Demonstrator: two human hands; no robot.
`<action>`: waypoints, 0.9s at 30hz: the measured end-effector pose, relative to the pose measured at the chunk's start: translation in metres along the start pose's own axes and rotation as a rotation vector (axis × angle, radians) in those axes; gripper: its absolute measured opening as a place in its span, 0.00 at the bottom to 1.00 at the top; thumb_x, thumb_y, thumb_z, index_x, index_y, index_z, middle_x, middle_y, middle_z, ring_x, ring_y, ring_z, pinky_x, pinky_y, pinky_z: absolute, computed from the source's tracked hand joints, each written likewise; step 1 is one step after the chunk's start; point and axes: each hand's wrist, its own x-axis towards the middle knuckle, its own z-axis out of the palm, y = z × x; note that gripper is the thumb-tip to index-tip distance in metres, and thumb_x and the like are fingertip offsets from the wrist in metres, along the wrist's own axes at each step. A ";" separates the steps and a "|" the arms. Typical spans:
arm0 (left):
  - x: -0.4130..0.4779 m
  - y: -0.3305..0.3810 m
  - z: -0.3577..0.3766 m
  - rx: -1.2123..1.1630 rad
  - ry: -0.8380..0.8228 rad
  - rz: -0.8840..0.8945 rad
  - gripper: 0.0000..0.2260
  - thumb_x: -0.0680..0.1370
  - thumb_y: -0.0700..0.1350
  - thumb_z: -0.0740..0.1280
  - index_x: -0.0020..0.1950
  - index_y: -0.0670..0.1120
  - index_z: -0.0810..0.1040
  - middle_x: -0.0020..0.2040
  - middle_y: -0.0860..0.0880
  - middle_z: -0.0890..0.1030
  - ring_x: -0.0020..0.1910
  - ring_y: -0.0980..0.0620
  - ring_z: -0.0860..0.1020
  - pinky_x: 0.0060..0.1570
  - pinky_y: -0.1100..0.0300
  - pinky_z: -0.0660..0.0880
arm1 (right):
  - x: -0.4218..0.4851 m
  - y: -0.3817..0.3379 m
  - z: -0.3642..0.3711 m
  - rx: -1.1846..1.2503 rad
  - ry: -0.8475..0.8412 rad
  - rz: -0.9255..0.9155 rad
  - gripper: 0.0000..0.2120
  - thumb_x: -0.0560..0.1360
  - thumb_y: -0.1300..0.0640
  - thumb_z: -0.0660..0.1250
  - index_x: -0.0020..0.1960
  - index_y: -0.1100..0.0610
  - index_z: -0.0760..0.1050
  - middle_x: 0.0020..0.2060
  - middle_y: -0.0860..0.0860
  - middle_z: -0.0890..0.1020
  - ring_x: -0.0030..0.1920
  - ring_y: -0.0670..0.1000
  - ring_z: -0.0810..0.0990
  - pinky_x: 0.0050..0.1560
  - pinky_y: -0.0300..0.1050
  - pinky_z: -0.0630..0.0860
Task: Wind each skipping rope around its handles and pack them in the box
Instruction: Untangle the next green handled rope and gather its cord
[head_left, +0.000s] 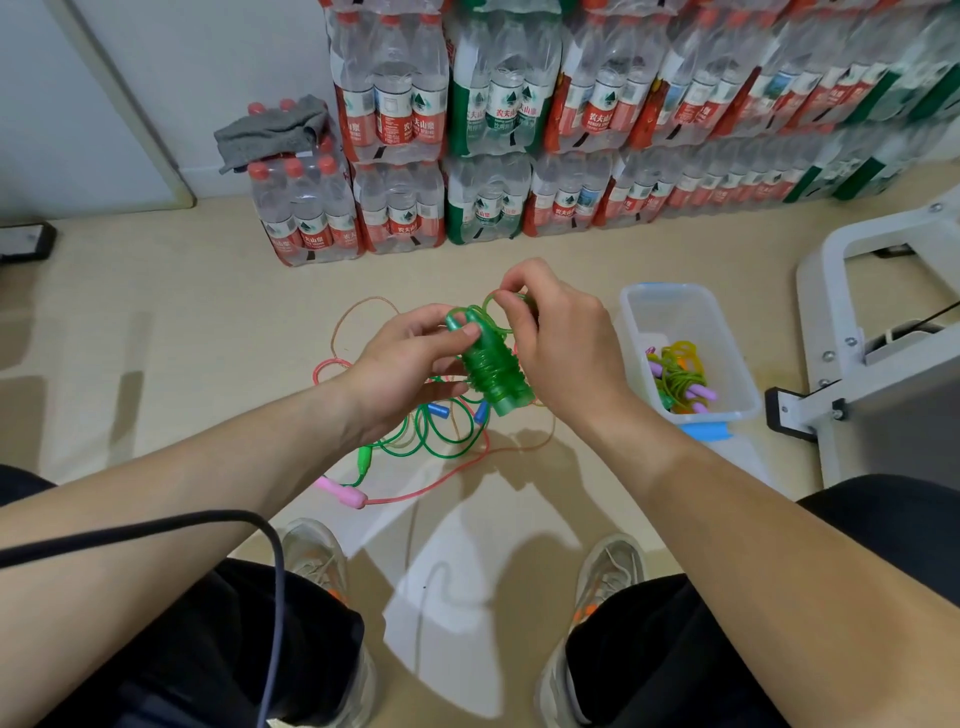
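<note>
Winding looks nearly finished on the green rope (491, 371): its cord sits in tight coils round the two green handles, held up in front of the seated person above the floor (182, 338). The left hand (410, 358) grips the bundle, thumb pressed across the top. The right hand (556, 338) pinches the last free loop at the upper end, which I judge is about to be tucked in.

The box (631, 322) stands on the floor to the person's right, lid off. A tangle of yellow and green cord with purple handles (680, 379) already lies in its near end.

Plenty is left, though. Below the hands a heap of loose ropes (441, 441) is spread out unwound, with a pink handle (343, 491) and blue handles (439, 413) among them, so I'd guess the job is not yet half done.
</note>
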 end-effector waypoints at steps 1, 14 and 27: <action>0.000 0.000 0.000 0.007 -0.004 0.001 0.03 0.81 0.42 0.67 0.54 0.46 0.78 0.43 0.49 0.81 0.35 0.55 0.79 0.44 0.57 0.76 | -0.001 0.000 0.000 -0.021 0.004 -0.022 0.05 0.82 0.54 0.63 0.51 0.56 0.74 0.35 0.50 0.79 0.35 0.58 0.76 0.35 0.55 0.74; -0.001 0.000 -0.004 0.113 0.036 0.028 0.04 0.81 0.41 0.66 0.55 0.44 0.78 0.32 0.54 0.78 0.33 0.57 0.77 0.41 0.58 0.76 | -0.003 0.000 0.004 0.133 -0.187 0.026 0.03 0.81 0.57 0.63 0.51 0.51 0.75 0.31 0.44 0.75 0.35 0.53 0.74 0.39 0.54 0.75; 0.003 -0.005 -0.004 0.206 0.059 0.096 0.02 0.81 0.40 0.67 0.52 0.43 0.78 0.36 0.53 0.82 0.36 0.56 0.81 0.42 0.57 0.80 | -0.003 0.002 0.004 0.270 -0.206 0.216 0.04 0.80 0.57 0.66 0.48 0.50 0.73 0.35 0.49 0.81 0.31 0.50 0.77 0.37 0.55 0.79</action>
